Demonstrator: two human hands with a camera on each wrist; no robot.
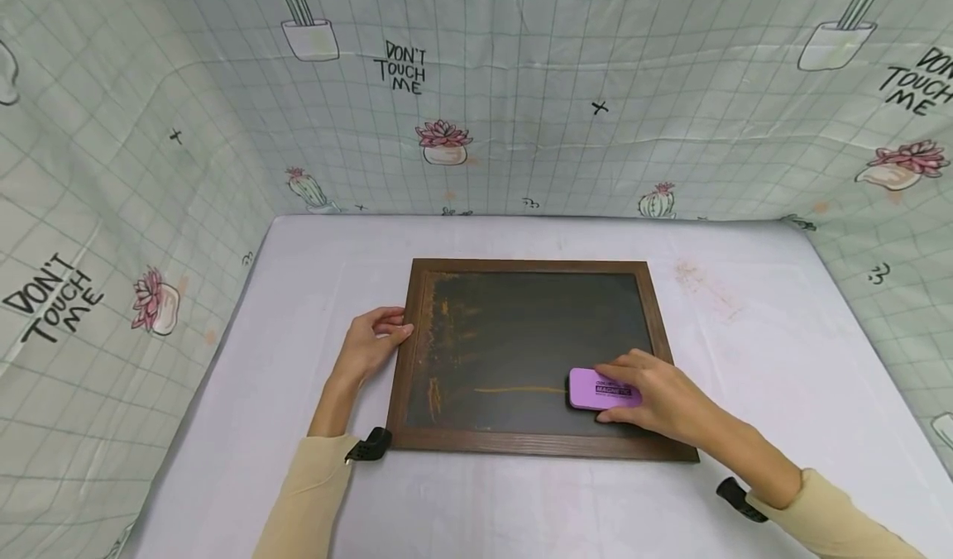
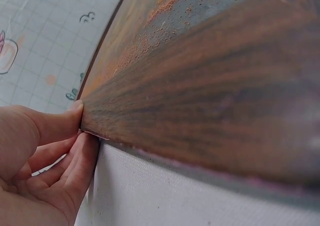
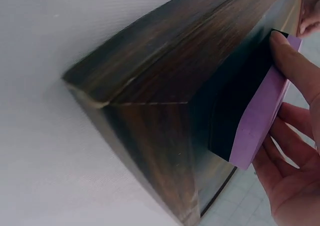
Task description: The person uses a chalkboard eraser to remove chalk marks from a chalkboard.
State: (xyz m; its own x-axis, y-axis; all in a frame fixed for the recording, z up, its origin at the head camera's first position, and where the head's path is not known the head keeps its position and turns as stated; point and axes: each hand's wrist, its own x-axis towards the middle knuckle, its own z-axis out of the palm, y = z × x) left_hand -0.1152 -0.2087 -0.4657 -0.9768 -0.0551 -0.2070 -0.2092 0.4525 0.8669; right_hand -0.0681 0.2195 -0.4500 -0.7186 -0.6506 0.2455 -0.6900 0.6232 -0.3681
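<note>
A framed chalkboard (image 1: 521, 327) with a brown wooden rim lies flat on the white table. Orange chalk dust (image 1: 444, 307) and streaks mark its left part, and a thin orange line (image 1: 514, 389) runs low across the middle. My right hand (image 1: 655, 398) grips a purple magnetic eraser (image 1: 596, 387), its dark underside against the board's lower right. Thumb and fingers hold the eraser (image 3: 260, 116) by opposite sides in the right wrist view. At the left rim, my left hand (image 1: 368, 344) pinches the wooden frame (image 2: 200, 106), thumb at its edge and fingers curled beneath the thumb.
White cloth covers the table (image 1: 462, 501), with a faint reddish smudge (image 1: 703, 286) right of the board. A patterned curtain (image 1: 521, 112) hangs behind and along both sides. Dark straps (image 1: 370, 445) sit at the wrists beside beige sleeves (image 1: 308, 493).
</note>
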